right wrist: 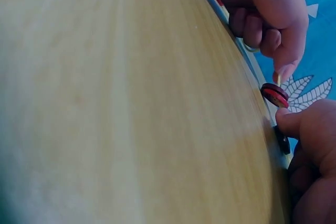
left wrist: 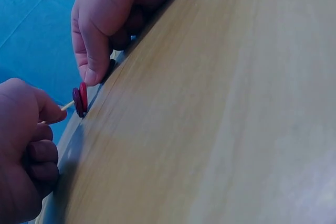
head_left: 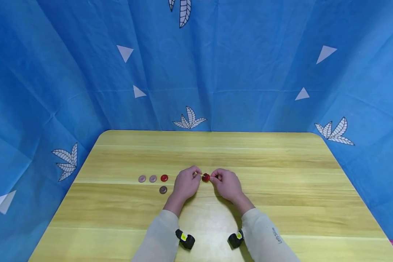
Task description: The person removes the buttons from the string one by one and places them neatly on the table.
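The left hand (head_left: 186, 183) pinches a thin yellow cord (left wrist: 68, 105) running into a round dark button (left wrist: 77, 103), which lies face to face with a round red button (left wrist: 84, 96) between both hands. The right hand (head_left: 227, 186) meets the red rim with its fingertips; what they grip, I cannot tell.

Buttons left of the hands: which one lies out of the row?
The grey-brown button; in the head view it lies below the red button, which lines up with the two pink buttons.
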